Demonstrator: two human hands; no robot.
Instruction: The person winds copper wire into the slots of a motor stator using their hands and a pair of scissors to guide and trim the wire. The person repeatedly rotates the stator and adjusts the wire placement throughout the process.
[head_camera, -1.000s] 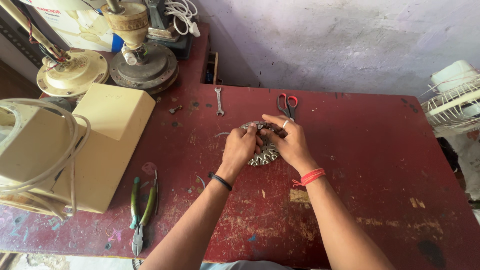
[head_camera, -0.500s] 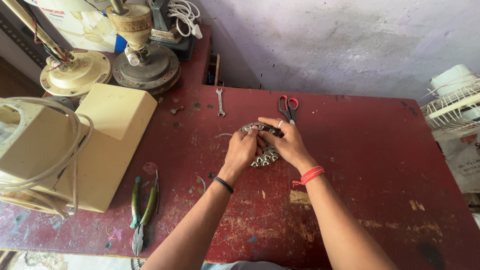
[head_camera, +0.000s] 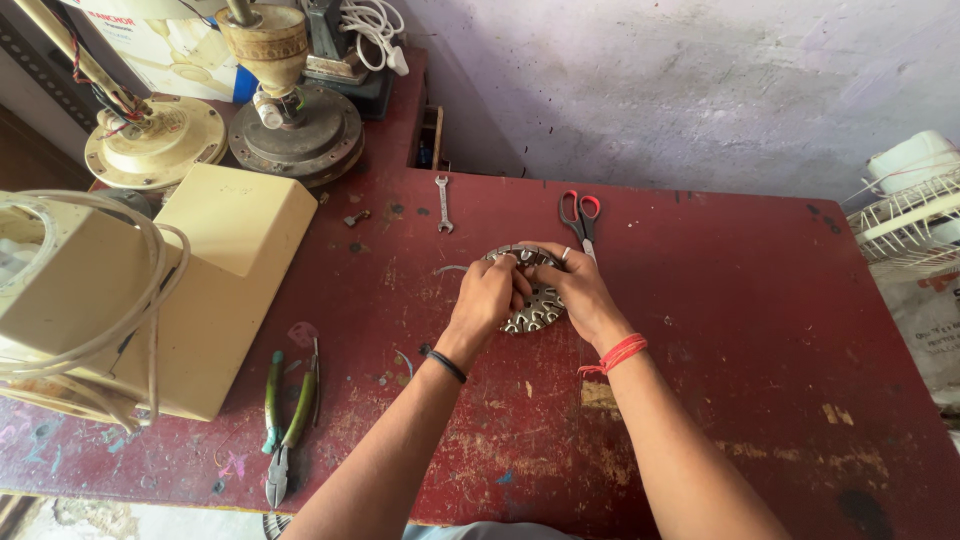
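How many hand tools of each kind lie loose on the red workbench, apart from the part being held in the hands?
Scissors with red handles: 1
Open-ended spanner: 1
Pliers with green handles: 1
Total: 3

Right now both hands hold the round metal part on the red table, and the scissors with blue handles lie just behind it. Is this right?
Not quite. The head view shows the scissors with red handles, not blue. The rest holds: the left hand and the right hand both hold the round metal part on the red table, with the scissors just behind it.
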